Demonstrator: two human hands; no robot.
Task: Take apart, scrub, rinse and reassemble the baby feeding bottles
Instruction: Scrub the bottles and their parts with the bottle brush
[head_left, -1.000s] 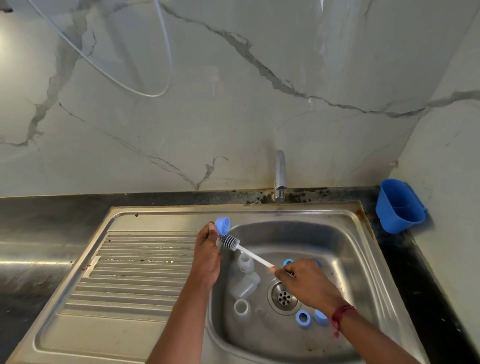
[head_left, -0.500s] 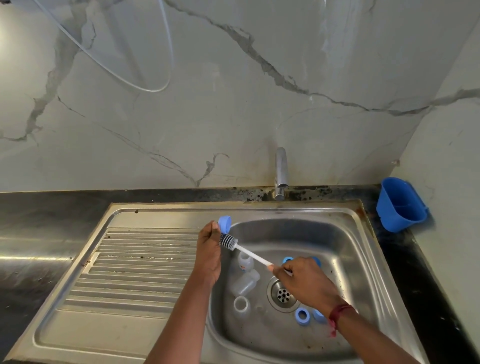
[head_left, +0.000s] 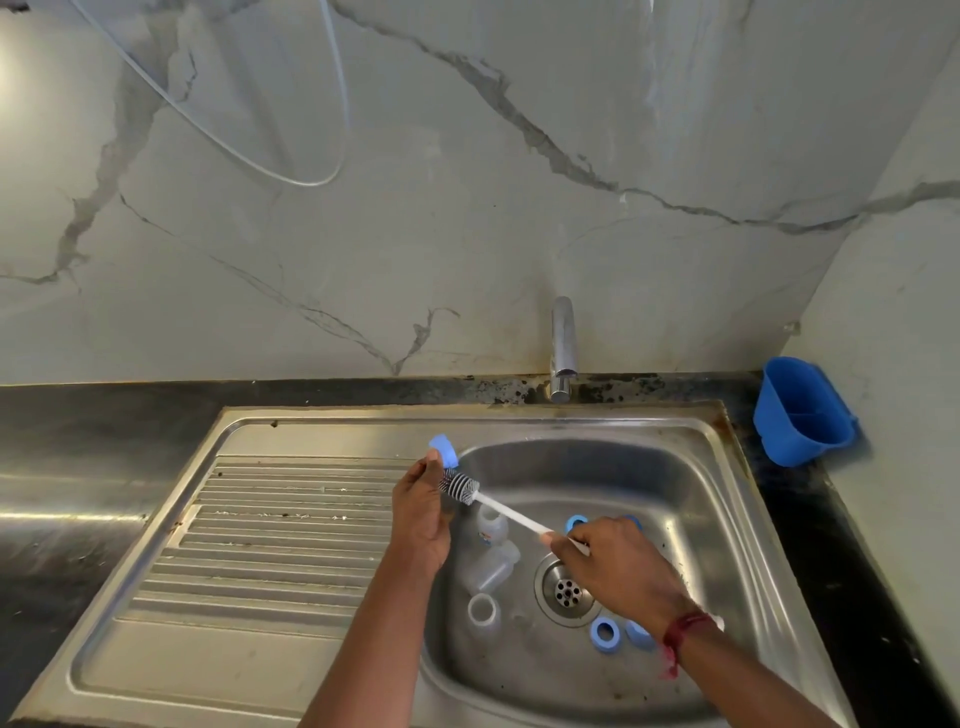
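- One small blue cap (head_left: 443, 448) is the piece in hand. It sits over the far left corner of the basin, just above the sink (head_left: 717, 467) rim, pinched in the fingers of your left hand (head_left: 421, 519).
- Your right hand (head_left: 618, 566) has its fingers curled round the white handle of the bottle brush (head_left: 506, 512). The striped bristle head (head_left: 460, 486) lies just under the cap, against your left fingers. I cannot tell whether any bristles reach inside the cap.
- To scrub well, pinch the cap by its rim so the hollow faces the bristles. Twist the brush in short strokes rather than sawing it.
- Work over the basin, so a slipped cap drops in with the rest.
- Three clear bottles (head_left: 491, 569) lie in the basin right below the brush.
- Two blue rings (head_left: 604, 631) sit beside the drain (head_left: 566, 590), near your right wrist. More blue parts show just beyond that hand.
- Mind the basin's left edge, which is close under your left hand and could catch the brush head on a long stroke.
- Roomiest, by my reading, is the ribbed draining board (head_left: 275, 530) to your left, for an elbow or a finished piece.
- Well apart stand the tap (head_left: 563, 343) behind, the blue caddy (head_left: 802, 410) on the right wall, and the dark desk (head_left: 78, 441) all round.
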